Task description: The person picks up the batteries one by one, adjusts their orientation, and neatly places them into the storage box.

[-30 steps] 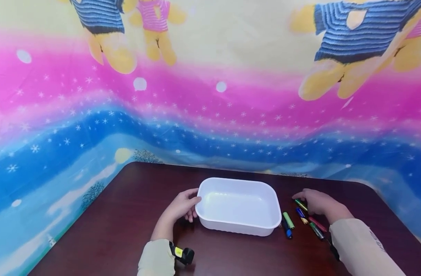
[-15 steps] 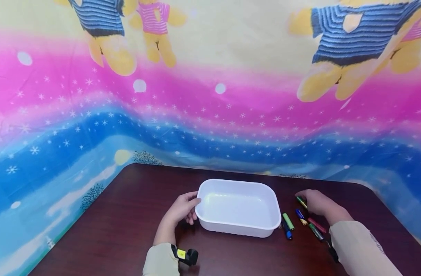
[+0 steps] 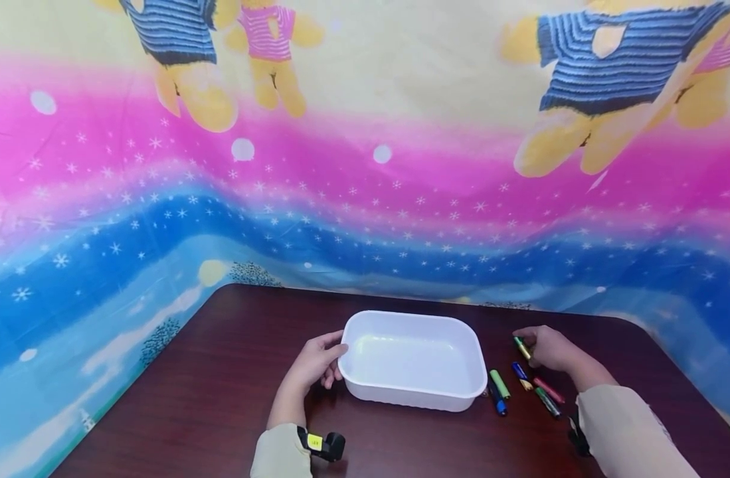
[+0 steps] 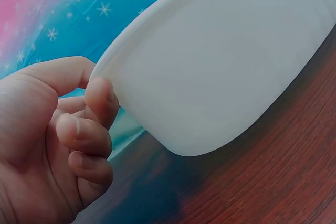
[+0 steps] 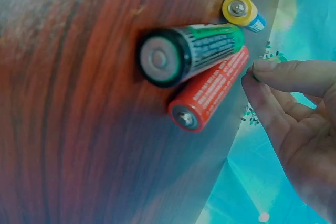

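Note:
A white plastic basin (image 3: 412,397) stands mid-table, its inside bare in the head view. My left hand (image 3: 315,358) pinches the basin's left rim between thumb and index finger; in the left wrist view the other fingers curl below the rim. To the right of the basin, my right hand (image 3: 550,346) pinches a green and gold battery (image 3: 523,348) between thumb and fingers. The right wrist view shows little of that battery, as the fingertips cover it. Close below this hand lie a red battery (image 5: 210,90), a green and black battery (image 5: 205,51) and a blue and yellow battery (image 5: 242,11).
Beside the basin's right wall lie a light green battery (image 3: 499,384) and a dark blue battery (image 3: 497,397). All rest on a dark brown wooden table (image 3: 221,372). A printed cloth (image 3: 365,199) hangs behind the table's far edge.
My right hand has shifted slightly, and more of the green and gold battery shows in its fingers. The left hand keeps its grip on the basin; its forearm has moved a little right.

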{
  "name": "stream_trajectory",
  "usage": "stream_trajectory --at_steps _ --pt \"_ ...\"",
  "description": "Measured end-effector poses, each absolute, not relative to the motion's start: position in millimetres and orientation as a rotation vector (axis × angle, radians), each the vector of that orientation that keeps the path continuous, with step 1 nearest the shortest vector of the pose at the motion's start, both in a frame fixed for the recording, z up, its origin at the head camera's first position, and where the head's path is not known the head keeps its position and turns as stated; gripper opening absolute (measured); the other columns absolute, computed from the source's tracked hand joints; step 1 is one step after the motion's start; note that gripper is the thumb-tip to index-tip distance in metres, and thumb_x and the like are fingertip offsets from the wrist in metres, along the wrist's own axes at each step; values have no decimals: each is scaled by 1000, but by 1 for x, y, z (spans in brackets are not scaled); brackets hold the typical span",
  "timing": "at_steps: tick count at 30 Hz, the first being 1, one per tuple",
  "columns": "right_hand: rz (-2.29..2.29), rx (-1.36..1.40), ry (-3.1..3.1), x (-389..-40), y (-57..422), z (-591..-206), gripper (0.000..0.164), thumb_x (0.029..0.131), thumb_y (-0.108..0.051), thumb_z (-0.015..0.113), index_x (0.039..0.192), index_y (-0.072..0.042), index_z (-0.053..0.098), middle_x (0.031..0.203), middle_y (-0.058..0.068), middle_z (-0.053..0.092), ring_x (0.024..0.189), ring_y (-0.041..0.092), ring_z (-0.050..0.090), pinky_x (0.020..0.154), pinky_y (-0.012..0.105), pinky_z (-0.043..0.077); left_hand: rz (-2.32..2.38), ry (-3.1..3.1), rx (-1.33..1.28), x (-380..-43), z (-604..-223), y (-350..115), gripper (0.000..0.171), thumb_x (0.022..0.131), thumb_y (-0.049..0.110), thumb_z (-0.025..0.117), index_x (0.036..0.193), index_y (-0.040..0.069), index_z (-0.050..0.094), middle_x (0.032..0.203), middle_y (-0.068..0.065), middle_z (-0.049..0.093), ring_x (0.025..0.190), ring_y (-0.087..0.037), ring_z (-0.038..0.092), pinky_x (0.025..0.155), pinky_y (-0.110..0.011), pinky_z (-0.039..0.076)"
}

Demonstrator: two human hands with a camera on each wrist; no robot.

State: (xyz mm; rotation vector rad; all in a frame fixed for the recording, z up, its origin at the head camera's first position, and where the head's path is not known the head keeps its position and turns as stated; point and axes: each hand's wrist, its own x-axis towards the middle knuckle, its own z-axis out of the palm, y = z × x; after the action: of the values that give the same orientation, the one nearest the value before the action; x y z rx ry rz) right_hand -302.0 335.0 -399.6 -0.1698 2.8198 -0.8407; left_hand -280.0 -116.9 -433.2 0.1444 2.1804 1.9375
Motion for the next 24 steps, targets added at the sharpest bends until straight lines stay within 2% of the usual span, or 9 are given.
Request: stream_trajectory --at_steps 9,18,24 --pt "-965 -193 2787 -300 332 -391 64 65 19 60 127 13 46 112 36 49 85 29 52 57 32 45 1955 2169 144 -277 -434 -117 54 91 23 57 138 4 41 53 -10 54 34 -11 43 37 -23 41" --pt "-1010 -215 2790 -297 326 -377 62 65 20 56 126 14 46 108 32 54 73 22 52 58 34 47 1982 2151 148 -276 -435 -116 53 91 20 57 137 0 41 51 -7 53 33 -8 42 36 -21 39" --pt "-1040 -227 2783 -297 320 -367 61 68 15 60 127 12 47 112 31 51 87 29 53 66 38 51 1989 2146 158 -276 -434 -115 52 91 20 56 137 0 41 51 -7 53 33 -8 42 36 -21 39"
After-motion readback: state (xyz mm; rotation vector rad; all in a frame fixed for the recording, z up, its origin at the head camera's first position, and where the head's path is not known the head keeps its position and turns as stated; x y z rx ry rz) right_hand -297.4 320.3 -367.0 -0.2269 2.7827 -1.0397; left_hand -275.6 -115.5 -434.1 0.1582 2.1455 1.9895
